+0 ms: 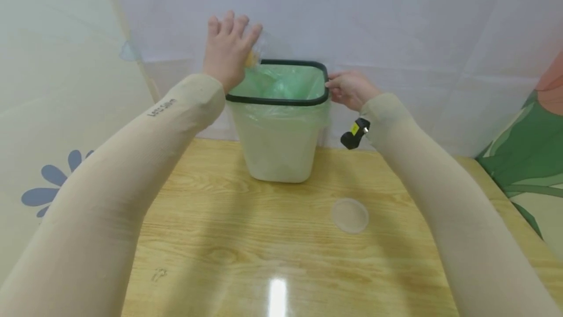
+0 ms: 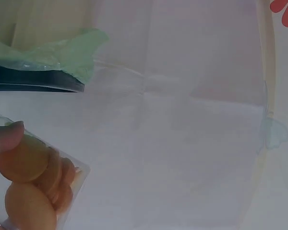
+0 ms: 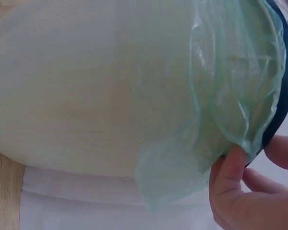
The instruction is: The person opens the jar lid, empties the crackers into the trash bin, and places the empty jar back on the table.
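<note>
A pale waste bin (image 1: 281,146) stands upright at the back of the table, with a green bag (image 1: 303,82) inside and folded over its edge. A black ring (image 1: 281,102) goes round the top. Left of the opening, level with the ring or higher, my left hand (image 1: 226,53) grips a clear plastic jar (image 2: 81,177). Round, flat orange-brown biscuits (image 2: 26,206) lie in it. My right hand (image 1: 349,87) pinches the ring and bag edge at the bin's right side; in the right wrist view, loose bag (image 3: 168,177) hangs below these fingers.
A round see-through lid (image 1: 350,215) lies flat on the wooden table (image 1: 246,229), right of the bin. Behind the bin hangs a white cloth (image 1: 396,19). Printed panels border both sides, and a black device (image 1: 355,134) is strapped to my right wrist.
</note>
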The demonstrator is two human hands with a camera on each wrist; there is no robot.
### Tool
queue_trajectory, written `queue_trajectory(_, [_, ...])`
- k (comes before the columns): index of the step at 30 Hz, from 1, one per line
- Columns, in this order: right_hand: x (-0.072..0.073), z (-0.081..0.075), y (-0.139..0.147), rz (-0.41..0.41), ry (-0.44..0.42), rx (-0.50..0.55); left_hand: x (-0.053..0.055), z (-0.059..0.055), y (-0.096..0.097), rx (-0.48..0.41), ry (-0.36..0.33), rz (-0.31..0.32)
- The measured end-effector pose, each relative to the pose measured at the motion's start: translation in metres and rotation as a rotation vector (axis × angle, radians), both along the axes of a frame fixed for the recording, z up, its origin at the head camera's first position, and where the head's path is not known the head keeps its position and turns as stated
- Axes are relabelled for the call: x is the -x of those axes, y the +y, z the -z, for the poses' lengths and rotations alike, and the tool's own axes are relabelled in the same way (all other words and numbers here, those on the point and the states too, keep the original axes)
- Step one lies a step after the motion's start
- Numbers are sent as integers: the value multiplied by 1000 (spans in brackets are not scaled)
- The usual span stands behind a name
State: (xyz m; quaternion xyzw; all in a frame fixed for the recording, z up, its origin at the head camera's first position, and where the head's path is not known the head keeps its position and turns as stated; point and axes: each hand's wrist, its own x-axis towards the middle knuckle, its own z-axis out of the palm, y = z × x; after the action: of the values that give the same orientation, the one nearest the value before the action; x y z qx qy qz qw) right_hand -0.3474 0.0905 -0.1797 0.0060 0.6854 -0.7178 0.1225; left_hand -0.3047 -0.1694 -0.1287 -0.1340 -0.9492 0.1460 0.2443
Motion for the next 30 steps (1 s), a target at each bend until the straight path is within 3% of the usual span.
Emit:
queue_trajectory(8, [1,-1,-1,1,-7,-13,1,0,-5,5,43,96])
queue_trajectory(23, [4,1,-2,11,-8,-10,-2,-2,-7,23,-12,46])
queue_trajectory(30, [5,2,-2,12,-6,1,-2,-2,-7,19,18,81])
